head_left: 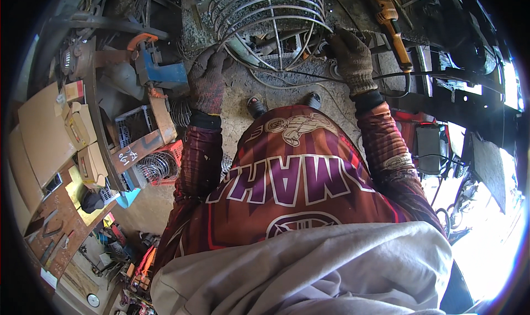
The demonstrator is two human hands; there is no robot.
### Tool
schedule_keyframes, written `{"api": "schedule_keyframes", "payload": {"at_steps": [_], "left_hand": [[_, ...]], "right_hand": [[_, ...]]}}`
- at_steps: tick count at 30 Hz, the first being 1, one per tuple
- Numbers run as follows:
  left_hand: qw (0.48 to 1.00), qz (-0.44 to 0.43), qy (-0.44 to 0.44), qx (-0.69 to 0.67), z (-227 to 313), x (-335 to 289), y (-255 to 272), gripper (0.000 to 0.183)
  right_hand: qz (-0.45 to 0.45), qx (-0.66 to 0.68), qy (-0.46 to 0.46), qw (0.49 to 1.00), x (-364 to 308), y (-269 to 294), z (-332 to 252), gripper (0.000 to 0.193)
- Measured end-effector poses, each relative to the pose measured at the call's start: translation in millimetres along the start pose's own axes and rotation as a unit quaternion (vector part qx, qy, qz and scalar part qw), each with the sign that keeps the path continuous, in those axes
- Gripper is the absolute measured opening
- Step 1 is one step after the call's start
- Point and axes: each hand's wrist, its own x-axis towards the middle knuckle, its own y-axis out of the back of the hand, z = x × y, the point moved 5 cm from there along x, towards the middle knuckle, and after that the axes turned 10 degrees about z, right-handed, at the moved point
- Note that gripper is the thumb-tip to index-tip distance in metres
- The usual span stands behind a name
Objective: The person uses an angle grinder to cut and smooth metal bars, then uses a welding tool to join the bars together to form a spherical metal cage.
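Note:
A round cage of bent metal wire (274, 25), with several curved rings joined by cross wires, rests at the edge of the worktable in front of me. My left hand (208, 78), in a dark knitted glove, has its fingers closed at the left end of the cage's near ring. My right hand (352, 61), gloved likewise, pinches the same ring at its right end. The fingertips of both hands are partly hidden. The near part of the cage overhangs the table edge above the floor.
An orange angle grinder (388, 22) lies on the table at the right, its black cable (430, 73) running across to the right. A blue metal tool (160, 69) stands left of my left hand. Coiled wire rings (157, 167) and cardboard boxes (49, 122) are farther left.

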Motion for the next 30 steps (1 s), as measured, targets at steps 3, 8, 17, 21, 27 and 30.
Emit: {"api": "schedule_keyframes", "payload": {"at_steps": [3, 8, 17, 21, 27, 30], "left_hand": [[0.998, 0.012, 0.001, 0.055, 8.6, -2.2, -2.2, 0.026], [0.999, 0.016, -0.017, 0.025, 0.2, 2.1, 2.1, 0.025], [1.0, 0.011, -0.005, -0.025, -9.1, 3.0, 2.9, 0.025], [0.999, 0.01, -0.007, 0.029, -1.2, 1.2, -0.4, 0.027], [0.981, 0.021, -0.079, 0.174, 5.9, 0.4, 4.9, 0.026], [0.998, 0.006, -0.02, 0.055, -5.4, 3.2, 5.1, 0.025]], "right_hand": [[0.003, -0.031, 0.06, 0.998, 1.8, 1.3, -0.8, 0.028], [-0.033, 0.007, -0.009, 0.999, -4.1, -3.0, -4.6, 0.026], [0.025, 0.092, -0.045, 0.994, -4.7, 6.6, 0.3, 0.03], [0.07, 0.108, -0.015, 0.992, -3.4, 27.3, 3.0, 0.033], [0.181, 0.153, 0.072, 0.969, -47.2, 82.0, -79.4, 0.027], [0.285, 0.11, 0.143, 0.941, -46.8, 130.0, -89.6, 0.026]]}}
